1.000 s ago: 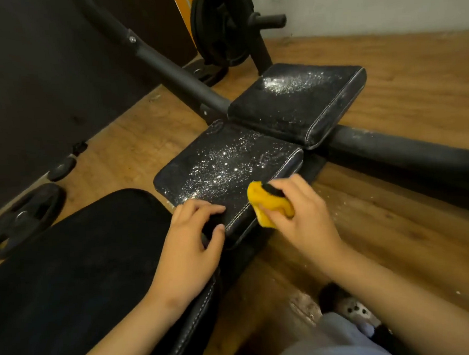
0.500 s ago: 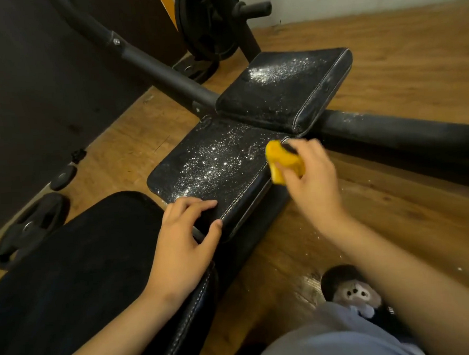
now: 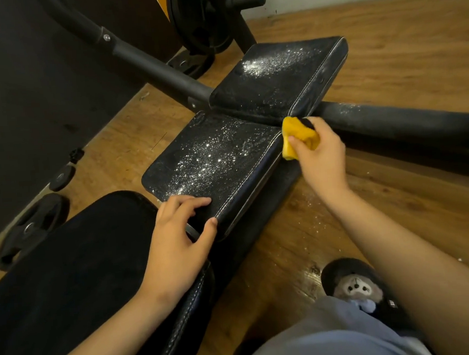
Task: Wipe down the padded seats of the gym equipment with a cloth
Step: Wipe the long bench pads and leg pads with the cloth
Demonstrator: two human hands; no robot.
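Above the wooden floor point(image 3: 385, 58), white specks point(image 3: 213, 156) dust both black pads. Your right hand point(image 3: 322, 155) pinches the bunched yellow cloth point(image 3: 299, 137) against the near seat pad point(image 3: 245, 193) at its far right corner, just below the far seat pad point(image 3: 277, 81). Sweep inward over the top with firm, overlapping strokes. Your left hand point(image 3: 176, 235), fingers bent over the near corner, steadies the pad.

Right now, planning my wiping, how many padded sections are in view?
3. The near pad, unspeckled, lies closest; the middle pad, speckled white, is gripped at its corner by the left hand; the far pad, also speckled, lies beyond it. More may be out of frame.
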